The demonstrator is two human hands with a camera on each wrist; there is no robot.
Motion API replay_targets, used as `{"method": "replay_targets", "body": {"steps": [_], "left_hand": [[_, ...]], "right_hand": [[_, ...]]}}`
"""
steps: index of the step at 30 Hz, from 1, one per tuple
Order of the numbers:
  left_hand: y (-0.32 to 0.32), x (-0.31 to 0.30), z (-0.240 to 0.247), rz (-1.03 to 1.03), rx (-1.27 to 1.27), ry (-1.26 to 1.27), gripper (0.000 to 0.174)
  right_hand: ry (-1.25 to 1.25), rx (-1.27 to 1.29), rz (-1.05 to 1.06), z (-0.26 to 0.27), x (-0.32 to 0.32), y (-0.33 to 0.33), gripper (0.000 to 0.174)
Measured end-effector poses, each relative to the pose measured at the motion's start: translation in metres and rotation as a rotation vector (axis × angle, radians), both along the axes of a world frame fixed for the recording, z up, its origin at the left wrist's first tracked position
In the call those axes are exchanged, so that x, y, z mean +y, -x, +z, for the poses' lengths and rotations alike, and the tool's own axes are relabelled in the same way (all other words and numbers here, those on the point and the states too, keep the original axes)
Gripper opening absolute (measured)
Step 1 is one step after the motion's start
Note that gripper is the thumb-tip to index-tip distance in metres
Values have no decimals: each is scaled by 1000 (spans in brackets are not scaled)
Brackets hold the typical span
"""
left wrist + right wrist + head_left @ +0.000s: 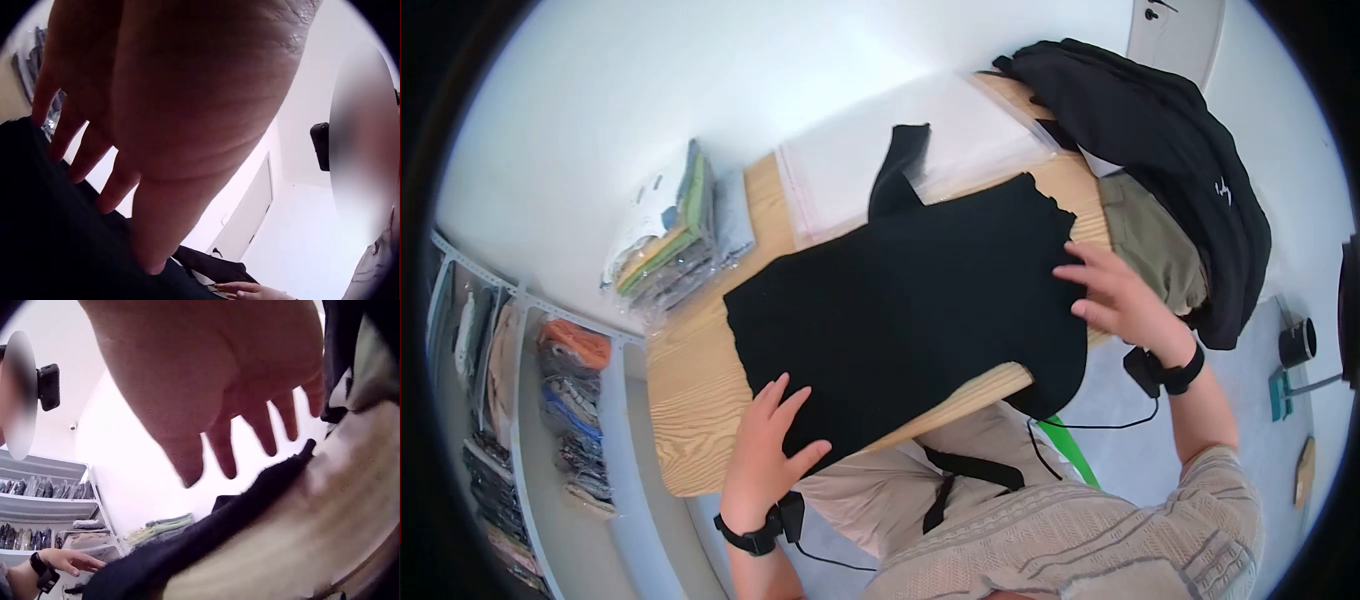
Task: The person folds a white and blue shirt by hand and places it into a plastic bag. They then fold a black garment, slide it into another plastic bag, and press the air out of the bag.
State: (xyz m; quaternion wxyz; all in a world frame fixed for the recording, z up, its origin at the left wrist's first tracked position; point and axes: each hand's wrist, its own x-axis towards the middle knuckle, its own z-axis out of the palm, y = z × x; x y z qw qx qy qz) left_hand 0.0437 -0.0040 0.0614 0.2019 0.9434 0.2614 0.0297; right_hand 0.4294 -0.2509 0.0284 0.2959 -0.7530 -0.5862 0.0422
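A black knitted garment [900,310] lies spread flat across the wooden table. One sleeve [895,170] sticks out towards the back, and another part hangs over the front edge at the right. My left hand [770,450] rests at the garment's near left corner, fingers spread; in the left wrist view its straight fingertips meet the black cloth [56,225]. At the garment's right end is my right hand [1122,300], fingers extended and apart. The right wrist view shows that hand [212,381] with straight fingers above the dark fabric [206,537], holding nothing.
Clear plastic bags [830,170] lie flat at the back of the table [690,400]. Folded, bagged clothes [665,240] are stacked at the left. A black jacket [1160,140] and olive cloth [1150,235] are heaped at the right. Shelves [580,450] of packed clothes stand left.
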Motion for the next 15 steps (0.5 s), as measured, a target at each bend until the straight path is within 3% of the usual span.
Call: {"method": "replay_targets", "body": {"steps": [2,5,8,10,12,15], "left_hand": [[7,-12,-17,42,22,-34,72],[12,-21,-29,94,-76,-79,72],[18,-14,-48,77,-212,-142,70],[17,-15,-55,108,-246,-178,69],[13,-20,-57,166,-269,-206,67],[14,-21,-57,161,-268,-217,67]], "right_hand": [[57,-45,62,-9,-7,11,41],[229,-96,97,15,-10,12,40],[226,-15,188,44,12,-18,36],[102,272,99,76,54,-28,30],[189,297,102,94,103,-40,28],[322,980,189,97,172,-40,32]]}}
